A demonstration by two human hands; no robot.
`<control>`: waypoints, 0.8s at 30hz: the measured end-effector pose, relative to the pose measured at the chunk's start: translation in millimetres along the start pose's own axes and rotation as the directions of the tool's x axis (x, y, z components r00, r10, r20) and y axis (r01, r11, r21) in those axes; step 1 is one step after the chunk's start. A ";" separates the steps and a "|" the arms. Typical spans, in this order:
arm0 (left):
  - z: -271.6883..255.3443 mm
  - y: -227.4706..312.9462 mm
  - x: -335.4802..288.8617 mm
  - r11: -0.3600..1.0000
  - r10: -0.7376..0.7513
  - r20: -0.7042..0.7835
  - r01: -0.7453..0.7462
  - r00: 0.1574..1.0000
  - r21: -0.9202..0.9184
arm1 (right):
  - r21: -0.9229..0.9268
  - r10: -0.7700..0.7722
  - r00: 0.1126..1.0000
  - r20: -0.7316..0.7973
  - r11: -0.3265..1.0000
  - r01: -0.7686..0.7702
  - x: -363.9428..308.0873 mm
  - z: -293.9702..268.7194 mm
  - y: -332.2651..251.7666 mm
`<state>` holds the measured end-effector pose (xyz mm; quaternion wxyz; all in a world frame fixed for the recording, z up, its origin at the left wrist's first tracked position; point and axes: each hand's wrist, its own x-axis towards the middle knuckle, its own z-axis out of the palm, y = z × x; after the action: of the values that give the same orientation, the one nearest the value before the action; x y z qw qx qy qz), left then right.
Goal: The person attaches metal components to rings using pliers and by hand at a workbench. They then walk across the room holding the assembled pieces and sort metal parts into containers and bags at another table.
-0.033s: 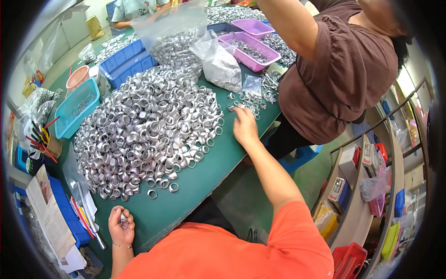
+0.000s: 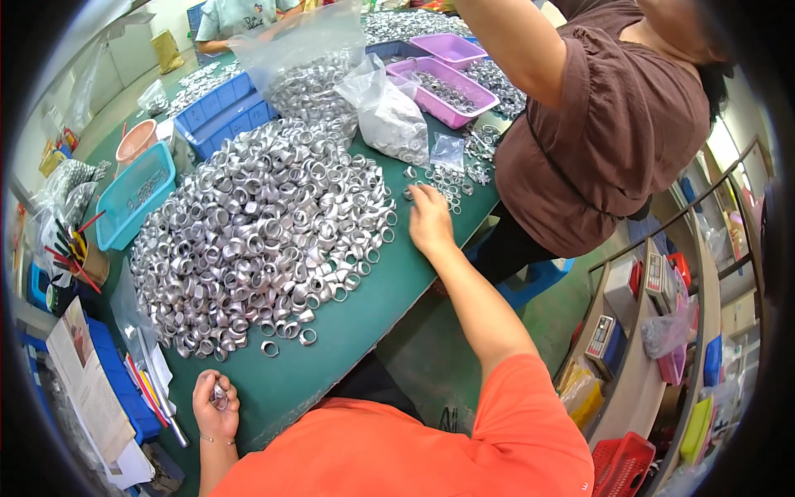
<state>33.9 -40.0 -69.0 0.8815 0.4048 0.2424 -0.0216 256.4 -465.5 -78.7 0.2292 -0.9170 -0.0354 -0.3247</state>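
A large heap of silver metal rings [image 2: 257,232] covers much of the green table [image 2: 331,335]. My left hand [image 2: 217,403] is closed at the near edge beside the heap, palm up, with silver rings showing between its fingers. At the heap's right side, my right hand [image 2: 430,217] is lowered to the table, its fingers curled down at a single ring [image 2: 408,194]. Just beyond those fingers lies a scatter of thinner rings [image 2: 447,184]. How firmly the fingertips grip the ring is hidden.
Clear bags of rings [image 2: 397,124], a blue bin [image 2: 219,116], a teal basket [image 2: 112,217] and a pink basket [image 2: 489,106] stand around the heap. A person in a brown top [image 2: 580,157] is close on the right. Pens [image 2: 149,385] and papers [image 2: 87,381] lie left.
My right hand has shifted slightly left, closer over the ring. My left hand stays closed in the same place, and the heap looks the same.
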 end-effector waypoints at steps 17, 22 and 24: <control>11.3 3.5 -4.2 0.999 0.016 -0.047 -0.014 0.999 0.052 | -0.068 0.068 0.991 -0.112 0.995 -0.076 47.7 -20.3 80.6; 6.2 -0.6 0.3 0.999 0.014 0.009 -0.015 1.000 0.038 | 0.268 -0.318 0.923 -0.218 0.890 0.370 121.3 -12.9 -71.6; 3.5 -1.3 -2.8 0.998 0.044 0.003 -0.044 0.999 0.033 | 0.280 -0.439 0.832 -0.340 0.797 0.535 172.0 -6.7 -119.8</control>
<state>32.5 -43.9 -66.7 0.8751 0.4247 0.2319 -0.0069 362.3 -376.0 78.7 0.3050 -0.7673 -0.3014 -0.4768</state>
